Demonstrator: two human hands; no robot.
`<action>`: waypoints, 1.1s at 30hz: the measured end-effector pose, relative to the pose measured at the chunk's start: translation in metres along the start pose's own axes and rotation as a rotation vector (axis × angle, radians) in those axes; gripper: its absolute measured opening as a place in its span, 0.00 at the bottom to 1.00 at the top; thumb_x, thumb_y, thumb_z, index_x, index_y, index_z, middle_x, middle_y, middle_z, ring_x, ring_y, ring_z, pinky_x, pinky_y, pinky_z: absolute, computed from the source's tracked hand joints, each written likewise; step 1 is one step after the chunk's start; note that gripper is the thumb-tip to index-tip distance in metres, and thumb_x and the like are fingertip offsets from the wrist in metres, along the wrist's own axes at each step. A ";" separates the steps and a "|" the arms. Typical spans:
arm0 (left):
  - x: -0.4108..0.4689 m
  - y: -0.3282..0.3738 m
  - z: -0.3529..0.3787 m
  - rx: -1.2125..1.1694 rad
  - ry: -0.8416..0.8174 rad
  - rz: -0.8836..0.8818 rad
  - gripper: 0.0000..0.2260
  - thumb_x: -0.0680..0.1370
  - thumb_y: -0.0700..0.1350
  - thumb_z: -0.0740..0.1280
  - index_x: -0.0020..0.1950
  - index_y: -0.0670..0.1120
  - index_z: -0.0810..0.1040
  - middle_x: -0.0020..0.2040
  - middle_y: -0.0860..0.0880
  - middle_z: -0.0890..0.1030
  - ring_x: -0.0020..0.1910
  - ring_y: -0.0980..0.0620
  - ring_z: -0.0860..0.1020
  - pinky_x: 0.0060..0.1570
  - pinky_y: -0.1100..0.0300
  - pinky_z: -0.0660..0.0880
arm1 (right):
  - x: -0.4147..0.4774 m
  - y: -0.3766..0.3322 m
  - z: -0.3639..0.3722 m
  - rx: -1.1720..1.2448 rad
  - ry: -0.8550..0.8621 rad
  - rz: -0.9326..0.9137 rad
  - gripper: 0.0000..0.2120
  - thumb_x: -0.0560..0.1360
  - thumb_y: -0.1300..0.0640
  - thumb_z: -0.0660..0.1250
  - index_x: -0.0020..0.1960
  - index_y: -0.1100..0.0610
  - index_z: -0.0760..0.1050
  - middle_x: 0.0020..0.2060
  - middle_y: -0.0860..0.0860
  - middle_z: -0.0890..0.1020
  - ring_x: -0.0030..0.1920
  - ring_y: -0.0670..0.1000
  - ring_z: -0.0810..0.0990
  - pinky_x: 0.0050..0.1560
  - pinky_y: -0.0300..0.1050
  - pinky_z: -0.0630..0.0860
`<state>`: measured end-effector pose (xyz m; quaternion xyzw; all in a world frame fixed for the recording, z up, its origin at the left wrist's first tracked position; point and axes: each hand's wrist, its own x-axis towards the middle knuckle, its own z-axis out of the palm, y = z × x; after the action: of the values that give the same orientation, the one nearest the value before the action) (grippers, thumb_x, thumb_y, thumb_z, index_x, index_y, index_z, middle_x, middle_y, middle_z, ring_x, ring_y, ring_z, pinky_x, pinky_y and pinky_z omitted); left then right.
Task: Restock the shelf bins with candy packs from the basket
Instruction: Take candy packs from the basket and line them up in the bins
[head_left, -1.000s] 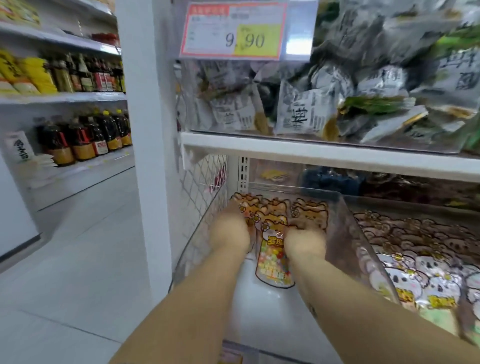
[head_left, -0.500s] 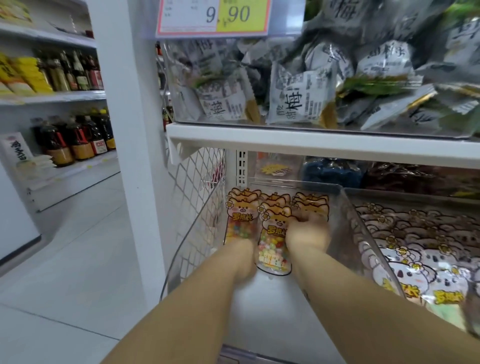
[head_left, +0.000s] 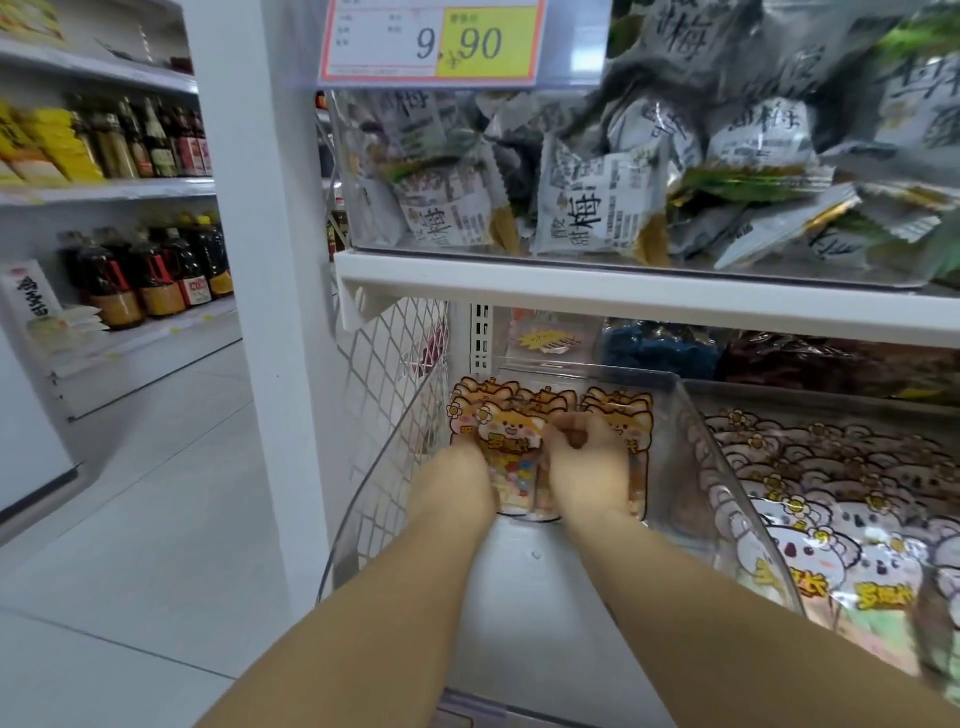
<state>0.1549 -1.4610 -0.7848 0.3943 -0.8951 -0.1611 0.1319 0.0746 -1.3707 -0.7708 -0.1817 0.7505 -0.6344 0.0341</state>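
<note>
- Task's thing: an orange cartoon-animal candy pack with a clear window of coloured sweets (head_left: 511, 457). It sits in the left-hand clear plastic bin (head_left: 693, 457) on the lower shelf, near the bin's back.
- Both hands reach into that bin. The left hand (head_left: 460, 473) is at the pack's left edge and the right hand (head_left: 589, 473) at its right edge, so the pack lies between them, touching both.
- Long axis of the pack runs away from the person, printed head at the far end, sweet window at the near end. It appears to lean against the standing rows of matching orange packs (head_left: 618, 408) behind it.
- Right fingers (head_left: 574, 434) are curled over the pack's upper right edge, grasping it.
- Left fingers are hidden behind the pack and the back of the hand, so their state cannot be told.
- Judgement: the step is seating this pack against the rows. The bare front floor of the bin suggests much room is left.
- The basket is not in view.
- The neighbouring grey koala-print packs (head_left: 831, 519) are blurred and cut off at the right.
</note>
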 end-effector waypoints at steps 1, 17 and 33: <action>-0.002 0.000 -0.002 0.038 0.031 0.011 0.09 0.79 0.40 0.64 0.59 0.43 0.76 0.54 0.43 0.81 0.53 0.41 0.81 0.45 0.54 0.74 | -0.002 -0.001 0.005 0.003 -0.044 -0.002 0.03 0.78 0.59 0.67 0.48 0.52 0.77 0.42 0.49 0.82 0.42 0.50 0.82 0.44 0.40 0.80; -0.017 0.002 -0.006 0.215 -0.134 0.161 0.15 0.81 0.45 0.62 0.69 0.48 0.68 0.68 0.43 0.65 0.57 0.40 0.75 0.48 0.51 0.71 | -0.016 0.020 0.011 -0.822 -0.598 -0.077 0.11 0.76 0.62 0.62 0.56 0.55 0.77 0.51 0.54 0.80 0.52 0.58 0.79 0.50 0.44 0.75; -0.012 -0.009 0.008 0.238 -0.246 0.186 0.24 0.78 0.42 0.65 0.74 0.51 0.65 0.74 0.44 0.57 0.66 0.40 0.70 0.65 0.46 0.72 | -0.008 0.021 0.000 -0.859 -0.453 0.032 0.18 0.74 0.59 0.64 0.64 0.52 0.75 0.58 0.54 0.81 0.57 0.58 0.79 0.55 0.46 0.77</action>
<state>0.1661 -1.4565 -0.7965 0.3001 -0.9497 -0.0883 -0.0119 0.0776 -1.3657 -0.7922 -0.3014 0.9209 -0.2112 0.1285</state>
